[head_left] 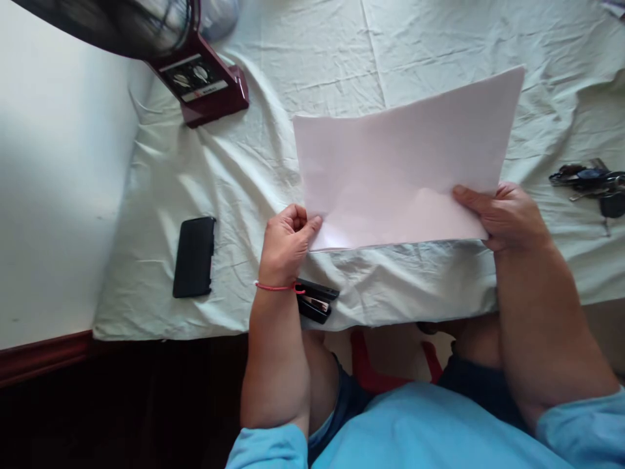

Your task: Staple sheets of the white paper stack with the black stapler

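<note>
Between my two hands is a stack of white paper (395, 169), held up over the cloth-covered table with its long side running across. My left hand (289, 236) pinches the near left corner, thumb on top. At the right edge my right hand (512, 215) grips the paper, its thumb lying across the sheet and its other fingers mostly hidden beneath. A black stapler (317, 301) lies by the table's front edge, partly covered by my left wrist.
A black phone or phone case (194, 257) lies on the left of the tablecloth (234, 260). Behind it stands a dark red appliance base (209, 85), perhaps a fan's. A bunch of keys (593, 185) rests at the far right. A white wall (53, 163) borders the table's left side.
</note>
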A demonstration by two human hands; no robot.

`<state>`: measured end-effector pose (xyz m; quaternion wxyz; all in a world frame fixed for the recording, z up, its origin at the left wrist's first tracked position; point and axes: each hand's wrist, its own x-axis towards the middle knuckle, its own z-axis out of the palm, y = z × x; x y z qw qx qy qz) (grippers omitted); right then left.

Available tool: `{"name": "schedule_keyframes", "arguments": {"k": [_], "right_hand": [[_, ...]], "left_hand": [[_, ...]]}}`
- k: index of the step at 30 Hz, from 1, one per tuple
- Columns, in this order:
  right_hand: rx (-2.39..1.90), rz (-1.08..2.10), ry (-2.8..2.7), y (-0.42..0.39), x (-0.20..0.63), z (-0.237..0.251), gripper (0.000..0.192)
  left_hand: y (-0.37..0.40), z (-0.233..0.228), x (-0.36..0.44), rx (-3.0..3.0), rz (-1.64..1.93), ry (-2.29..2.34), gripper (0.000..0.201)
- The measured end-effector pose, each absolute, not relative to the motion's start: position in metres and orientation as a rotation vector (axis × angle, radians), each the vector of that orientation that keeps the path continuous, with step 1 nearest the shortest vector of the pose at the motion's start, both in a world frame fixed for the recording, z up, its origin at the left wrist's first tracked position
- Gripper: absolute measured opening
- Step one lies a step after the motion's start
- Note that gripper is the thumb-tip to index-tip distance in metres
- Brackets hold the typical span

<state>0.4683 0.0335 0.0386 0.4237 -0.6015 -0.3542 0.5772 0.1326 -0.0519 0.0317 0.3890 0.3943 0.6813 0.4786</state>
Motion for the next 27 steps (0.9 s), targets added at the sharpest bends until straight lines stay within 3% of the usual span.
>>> {"name": "schedule_keyframes", "arguments": {"k": [5,9,12,19,24,27], "right_hand": [[-1.500,1.358,-0.833,0.040,0.472,0.037,0.036],[-1.538,1.298,-0.822,0.043,0.476,0.037,0.025],[-1.598,1.284,-0.845,0.043,0.476,0.040,0.025],[-1.579,1.305,-0.832,0.044,0.469,0.041,0.021],[-1.527,1.337,-0.818,0.045,0.466,0.041,0.018],[-1.539,1.321,-0.804,0.045,0.465,0.046,0.016]], "left_hand": [[-0.076,0.071,0.117,1.289,0.819,1.838,0.031],[-0.104,0.106,0.087,1.604,0.342,1.462,0.051],[-0.121,0.104,0.067,1.755,0.139,1.290,0.050],[-0.141,0.060,0.059,1.941,0.012,1.593,0.057],[-0.124,0.070,0.070,1.794,0.195,1.595,0.035],[-0.117,0.078,0.075,1.673,0.346,1.651,0.040]]}}
